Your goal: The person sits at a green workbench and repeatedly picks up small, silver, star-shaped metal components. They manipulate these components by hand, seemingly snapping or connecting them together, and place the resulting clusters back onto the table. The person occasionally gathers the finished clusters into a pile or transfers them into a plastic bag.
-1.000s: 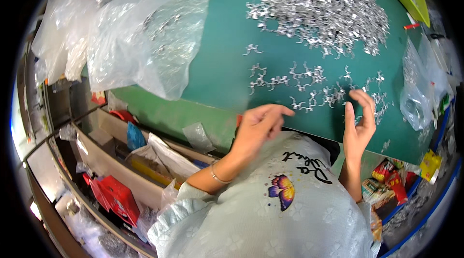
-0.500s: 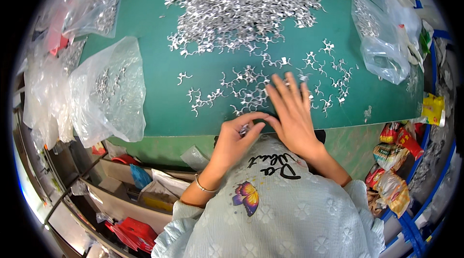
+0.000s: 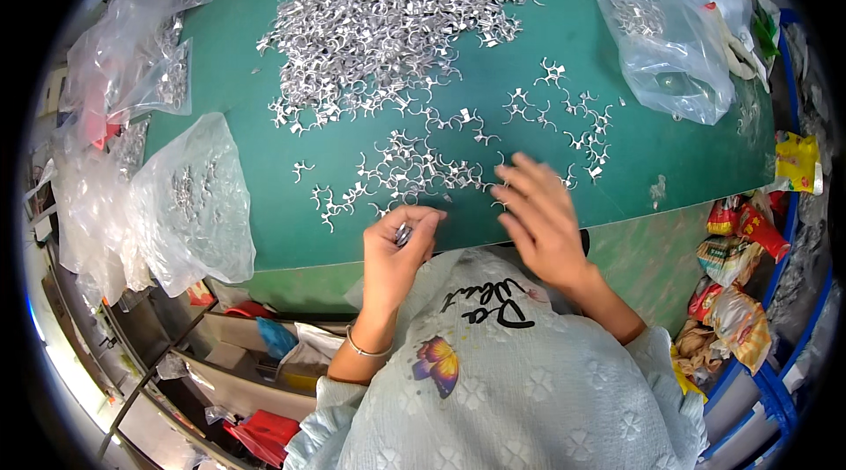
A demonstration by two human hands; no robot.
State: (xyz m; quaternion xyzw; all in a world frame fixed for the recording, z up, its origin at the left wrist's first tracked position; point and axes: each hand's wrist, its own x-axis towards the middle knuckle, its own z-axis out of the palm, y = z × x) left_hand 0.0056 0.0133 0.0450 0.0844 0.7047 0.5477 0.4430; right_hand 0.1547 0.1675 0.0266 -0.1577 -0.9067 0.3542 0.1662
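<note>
At the table's near edge my left hand [image 3: 394, 245] is curled closed around a few small silver metal clips [image 3: 403, 234], with thumb and fingertips together. My right hand [image 3: 545, 223] is a little to the right, its fingers apart and blurred by motion, over the table edge beside a few scattered clips. Nothing shows in its grasp. Just beyond both hands lies a loose cluster of clips [image 3: 410, 162], each with curved prongs. Behind that rises a large pile of the same clips [image 3: 388, 21]. A smaller group of clips [image 3: 590, 122] lies farther right.
A clear plastic bag [image 3: 198, 206] with clips inside lies on the green table [image 3: 538, 21] at the left, near more bags [image 3: 97, 214]. Another bag of clips [image 3: 661, 47] is at the far right. Drawers [image 3: 238, 360] stand below left; colourful packets [image 3: 736, 294] are below right.
My view has shifted, so the pile sits farther left. My hands have moved apart; before, the left fingertips met the right thumb. The left hand still holds clips.
</note>
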